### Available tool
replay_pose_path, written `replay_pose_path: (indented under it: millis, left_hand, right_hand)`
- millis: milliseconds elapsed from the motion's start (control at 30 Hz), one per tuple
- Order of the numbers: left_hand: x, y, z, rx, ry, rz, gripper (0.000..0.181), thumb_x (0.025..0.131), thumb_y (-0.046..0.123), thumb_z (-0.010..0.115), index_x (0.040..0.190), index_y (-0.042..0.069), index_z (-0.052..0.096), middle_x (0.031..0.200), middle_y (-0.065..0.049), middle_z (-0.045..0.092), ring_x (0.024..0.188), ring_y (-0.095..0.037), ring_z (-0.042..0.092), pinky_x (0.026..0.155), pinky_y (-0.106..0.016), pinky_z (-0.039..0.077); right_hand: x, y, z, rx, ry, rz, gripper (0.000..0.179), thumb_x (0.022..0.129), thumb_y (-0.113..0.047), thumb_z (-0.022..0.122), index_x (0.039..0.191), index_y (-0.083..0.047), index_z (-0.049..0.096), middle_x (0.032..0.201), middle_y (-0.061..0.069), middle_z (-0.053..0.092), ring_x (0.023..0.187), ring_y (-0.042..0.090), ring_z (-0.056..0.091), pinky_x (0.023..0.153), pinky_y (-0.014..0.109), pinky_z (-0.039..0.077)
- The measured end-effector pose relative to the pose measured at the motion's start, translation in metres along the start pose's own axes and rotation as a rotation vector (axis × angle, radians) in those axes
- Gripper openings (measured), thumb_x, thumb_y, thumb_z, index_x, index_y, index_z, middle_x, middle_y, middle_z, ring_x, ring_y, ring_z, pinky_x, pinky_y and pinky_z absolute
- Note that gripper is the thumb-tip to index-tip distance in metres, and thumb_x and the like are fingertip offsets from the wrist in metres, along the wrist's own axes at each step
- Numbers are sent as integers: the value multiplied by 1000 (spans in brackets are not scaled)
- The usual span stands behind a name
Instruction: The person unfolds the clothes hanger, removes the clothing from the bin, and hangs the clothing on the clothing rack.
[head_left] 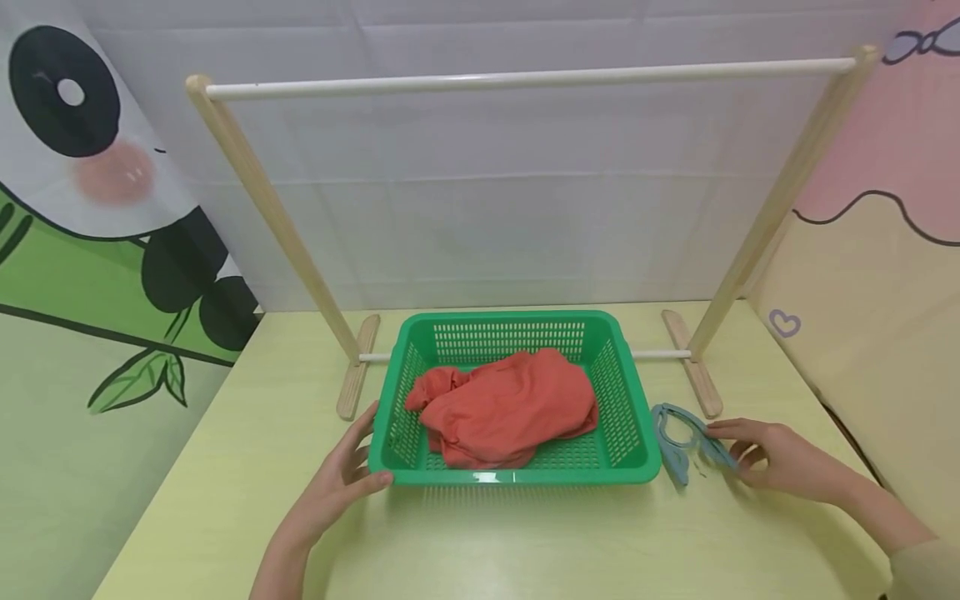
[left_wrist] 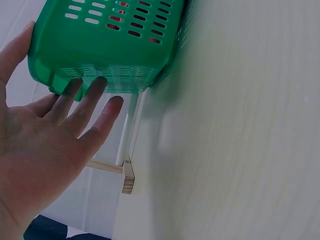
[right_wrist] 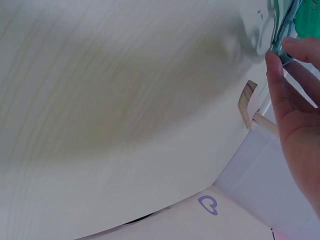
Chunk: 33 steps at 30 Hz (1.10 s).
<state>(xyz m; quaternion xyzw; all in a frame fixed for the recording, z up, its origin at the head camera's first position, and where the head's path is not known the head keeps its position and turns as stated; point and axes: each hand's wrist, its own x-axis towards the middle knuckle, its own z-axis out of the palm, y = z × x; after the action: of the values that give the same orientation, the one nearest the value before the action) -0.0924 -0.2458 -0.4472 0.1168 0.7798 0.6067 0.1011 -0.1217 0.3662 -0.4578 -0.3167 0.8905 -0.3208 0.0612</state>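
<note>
Under the right hand (head_left: pixel 780 458), the hanger (head_left: pixel 686 437) lies half hidden.

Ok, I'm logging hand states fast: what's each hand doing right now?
Left hand: open, fingers straight against the green basket corner.
Right hand: fingers pinch the blue hanger lying on the table.

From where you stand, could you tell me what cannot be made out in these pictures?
- Orange garment: bunched in the green basket, head view; its type is hidden by its own folds.
- Blue hanger: its far end lies under the right hand; the right wrist view cuts it off at the edge.
- Left hand: its palm faces away in the head view.
</note>
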Motion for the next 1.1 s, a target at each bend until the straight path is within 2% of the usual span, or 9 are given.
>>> replay_pose_path:
  millis: [133, 267, 333, 433, 500, 567, 867, 1000, 1100]
  left_hand:
    - [-1, 0, 0, 1, 1, -10, 87, 92, 6, 66, 160, 22, 14, 155, -21, 30, 124, -2, 56, 93, -21, 51]
    - [-1, -1, 0, -5, -5, -8, 87, 93, 6, 65, 160, 23, 13, 155, -21, 29, 123, 1, 56, 93, -22, 51]
    - [-1, 0, 1, -1, -2, -11, 87, 93, 6, 65, 160, 23, 13, 155, -20, 30, 125, -4, 56, 93, -21, 51]
    - [-1, 0, 1, 2, 3, -16, 86, 93, 7, 65, 160, 24, 14, 156, -20, 30, 126, -4, 56, 93, -21, 51]
    - [0, 1, 1, 4, 4, -13, 86, 93, 7, 65, 160, 23, 14, 157, -20, 30, 126, -3, 55, 93, -21, 51]
    - [-1, 1, 1, 3, 3, -8, 86, 93, 7, 65, 160, 23, 14, 158, -19, 28, 124, 4, 53, 93, -21, 51]
    - [-2, 0, 1, -3, -9, 11, 86, 93, 6, 64, 160, 22, 13, 163, -17, 22, 126, 10, 48, 94, -21, 51]
    - [-2, -1, 1, -1, -7, 14, 85, 93, 6, 64, 160, 22, 14, 163, -16, 22, 126, 10, 47, 94, -21, 50]
    - [-2, -1, 1, -1, -4, 19, 85, 93, 6, 64, 160, 22, 14, 163, -16, 22, 127, 11, 46, 96, -19, 49]
  right_hand:
    - [4, -6, -6, -39, -29, 91, 46, 83, 3, 70, 129, 6, 60, 99, 4, 70, 80, -6, 62, 65, 21, 55]
    - [5, -8, -9, -29, -57, 145, 49, 85, -2, 71, 132, 4, 58, 97, 3, 69, 79, -6, 61, 65, 20, 54]
    - [5, -7, -9, -20, -40, 126, 51, 85, -2, 72, 133, 4, 57, 98, 4, 67, 80, -3, 60, 64, 20, 54]
    - [3, -5, -7, -36, 15, 78, 53, 82, -1, 76, 132, 2, 58, 96, 0, 64, 79, -2, 58, 63, 19, 52]
    - [3, -5, -5, -73, 59, 47, 52, 79, 0, 77, 129, 0, 61, 91, -5, 63, 77, -3, 56, 62, 19, 51]
    - [4, -7, -5, -116, 98, 29, 50, 78, -2, 80, 126, -3, 65, 89, -10, 64, 77, -5, 55, 61, 19, 49]
    - [12, -24, -10, -323, 258, -18, 40, 69, -12, 88, 106, -19, 75, 84, -22, 66, 72, -7, 52, 58, 16, 43]
    - [16, -30, -14, -391, 310, -40, 37, 68, -13, 88, 102, -22, 75, 89, -19, 68, 72, -7, 55, 59, 11, 43]
    - [19, -34, -19, -397, 334, -49, 35, 70, -11, 86, 101, -21, 75, 86, -19, 67, 71, -9, 55, 60, 7, 42]
